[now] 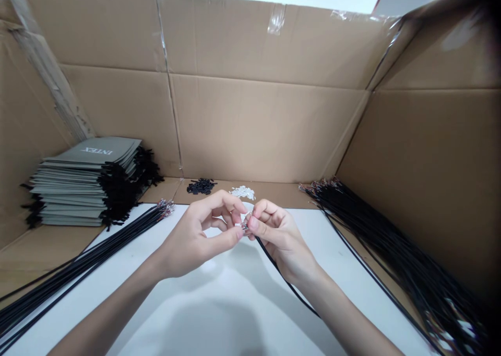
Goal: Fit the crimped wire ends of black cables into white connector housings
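My right hand (279, 238) pinches a black cable (276, 264) close to its stripped end, and the cable trails down to the right beneath my wrist. Thin bare wire ends (245, 225) stick out between the two hands. My left hand (205, 233) is closed in a pinch just left of them, with a small white piece (237, 224) at its fingertips. The piece is too small to make out in detail. Beyond my hands lie a pile of small white pieces (243, 192) and a pile of short black tubes (201, 186).
A bundle of black cables (113, 241) lies at left, and a larger cable bundle (383, 241) at right. Grey printed sleeves with black ties (74, 184) are stacked at back left. Cardboard walls (266, 126) surround the white table (219, 309) on three sides.
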Available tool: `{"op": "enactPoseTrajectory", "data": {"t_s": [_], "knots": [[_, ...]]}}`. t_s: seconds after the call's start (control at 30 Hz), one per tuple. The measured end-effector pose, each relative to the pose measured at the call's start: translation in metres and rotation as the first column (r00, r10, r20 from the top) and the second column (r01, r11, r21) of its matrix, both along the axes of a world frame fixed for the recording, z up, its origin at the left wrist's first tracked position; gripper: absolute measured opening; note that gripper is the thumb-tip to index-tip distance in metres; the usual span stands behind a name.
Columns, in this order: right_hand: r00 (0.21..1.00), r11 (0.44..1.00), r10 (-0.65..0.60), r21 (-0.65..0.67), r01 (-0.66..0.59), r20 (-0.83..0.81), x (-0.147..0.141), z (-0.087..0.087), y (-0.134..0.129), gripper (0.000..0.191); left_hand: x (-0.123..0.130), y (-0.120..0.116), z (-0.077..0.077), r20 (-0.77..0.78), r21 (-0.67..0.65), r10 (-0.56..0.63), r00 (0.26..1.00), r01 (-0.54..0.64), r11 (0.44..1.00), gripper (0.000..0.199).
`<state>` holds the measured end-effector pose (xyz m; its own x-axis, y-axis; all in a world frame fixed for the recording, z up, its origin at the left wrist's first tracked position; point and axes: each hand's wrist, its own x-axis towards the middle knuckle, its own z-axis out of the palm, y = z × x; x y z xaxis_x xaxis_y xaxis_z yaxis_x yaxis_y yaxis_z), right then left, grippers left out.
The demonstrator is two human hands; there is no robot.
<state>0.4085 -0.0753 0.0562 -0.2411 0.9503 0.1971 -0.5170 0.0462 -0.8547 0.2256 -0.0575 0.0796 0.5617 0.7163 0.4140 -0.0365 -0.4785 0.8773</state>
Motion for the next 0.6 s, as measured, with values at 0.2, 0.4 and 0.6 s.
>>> {"op": "enactPoseTrajectory", "data": {"t_s": [0.2,0.4,0.6], "knots": [[1.0,1.0,-0.005,0.0,0.005,-0.016,0.0001,-0.0025,0.0005,0.023,0.0005,-0.0004,-0.0001,0.006,-0.043,0.002,1.0,-0.001,0.999,0.006],[1.0,1.0,-0.017,0.002,0.017,-0.008,0.0011,-0.0052,0.0028,0.024,0.0002,-0.0001,0.0034,-0.035,-0.03,0.03,0.999,-0.032,0.999,0.006],[0.992,0.993,-0.101,0.076,0.095,0.073,0.0033,-0.0041,0.0026,0.026,0.0002,0.0011,0.0039,-0.043,-0.017,0.067,0.997,-0.068,0.998,0.004]]}}
